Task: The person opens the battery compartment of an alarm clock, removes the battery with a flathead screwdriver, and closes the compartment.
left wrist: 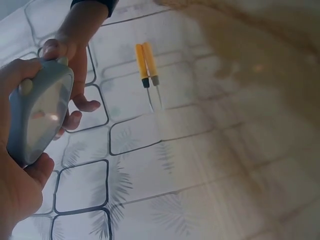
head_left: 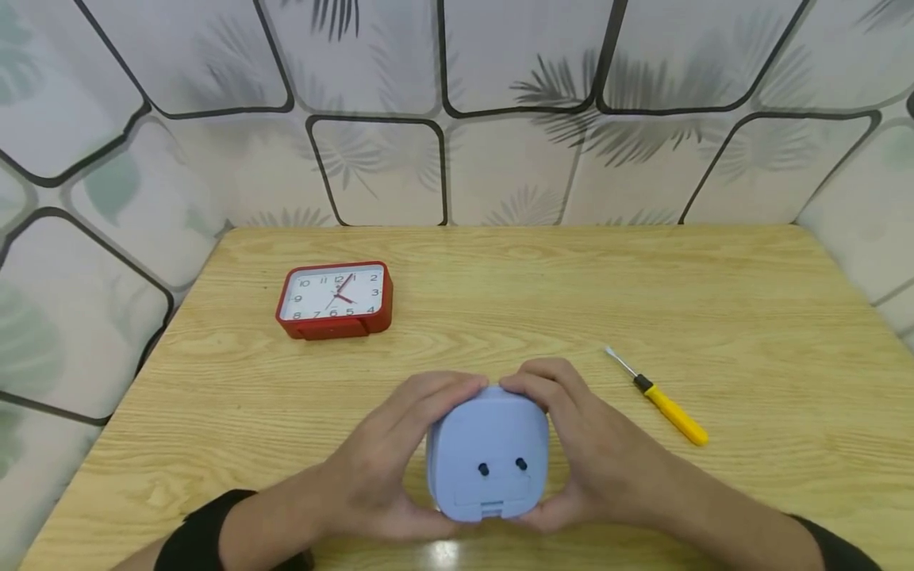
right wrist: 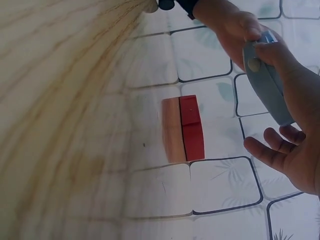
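The wall behind is pale, with dark rounded outlines and grey and green leaf pictures on it. In front of it is a light wooden table with wavy grain lines.

Near the front of the table, two bare hands hold a pale blue, rounded-square plastic case. The case sits between the two hands. Its back shows in the head view, with two little black knobs poking out. The left wrist view shows its shiny front.

The left hand has its fingers bent over the far left corner and its thumb at the near edge. The right hand does the same on the other side. Each hand is open just as wide as the case, and both have hold of it. In the right wrist view, some of the right hand's lower fingers stick out away from the case.

Farther back on the left, a red box-shaped clock with a white face leans back. Its short hand is near the 4. To the right, well apart from the clock, a yellow-handled screwdriver with a black collar and a silver shaft lies slantwise, its tip pointing away from the person.
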`<state>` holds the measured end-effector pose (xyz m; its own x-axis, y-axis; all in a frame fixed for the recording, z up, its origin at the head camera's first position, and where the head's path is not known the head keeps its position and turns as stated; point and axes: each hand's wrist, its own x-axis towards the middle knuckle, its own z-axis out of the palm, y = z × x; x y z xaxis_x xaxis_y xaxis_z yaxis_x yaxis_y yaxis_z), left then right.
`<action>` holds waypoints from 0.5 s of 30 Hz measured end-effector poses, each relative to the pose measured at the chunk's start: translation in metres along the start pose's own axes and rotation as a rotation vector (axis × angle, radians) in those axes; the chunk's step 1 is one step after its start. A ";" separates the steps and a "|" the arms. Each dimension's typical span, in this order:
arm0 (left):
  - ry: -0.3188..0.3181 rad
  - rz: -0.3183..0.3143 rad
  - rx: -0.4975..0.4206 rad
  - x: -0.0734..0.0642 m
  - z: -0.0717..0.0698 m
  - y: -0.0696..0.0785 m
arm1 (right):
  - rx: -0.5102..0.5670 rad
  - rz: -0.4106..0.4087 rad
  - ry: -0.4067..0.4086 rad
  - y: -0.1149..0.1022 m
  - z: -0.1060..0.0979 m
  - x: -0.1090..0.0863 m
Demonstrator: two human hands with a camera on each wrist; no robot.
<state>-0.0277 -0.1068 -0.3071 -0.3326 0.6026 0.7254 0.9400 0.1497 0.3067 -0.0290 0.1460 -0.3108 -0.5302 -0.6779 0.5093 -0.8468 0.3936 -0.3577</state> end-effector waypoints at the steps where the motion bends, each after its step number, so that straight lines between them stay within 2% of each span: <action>1: -0.003 0.000 0.001 0.000 0.000 0.000 | -0.007 -0.003 0.005 0.000 0.000 0.000; 5: -0.049 -0.056 0.017 -0.002 0.000 0.000 | -0.043 0.006 0.010 0.001 0.000 0.001; 11: -0.165 -0.225 0.025 -0.006 0.000 0.000 | -0.086 0.046 -0.029 0.004 0.001 0.001; 15: -0.220 -0.307 0.019 -0.008 0.001 -0.001 | -0.087 0.077 -0.073 0.006 0.003 0.000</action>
<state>-0.0257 -0.1115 -0.3138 -0.5766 0.6813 0.4511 0.8012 0.3630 0.4758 -0.0335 0.1468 -0.3150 -0.5923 -0.6854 0.4235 -0.8056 0.4967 -0.3229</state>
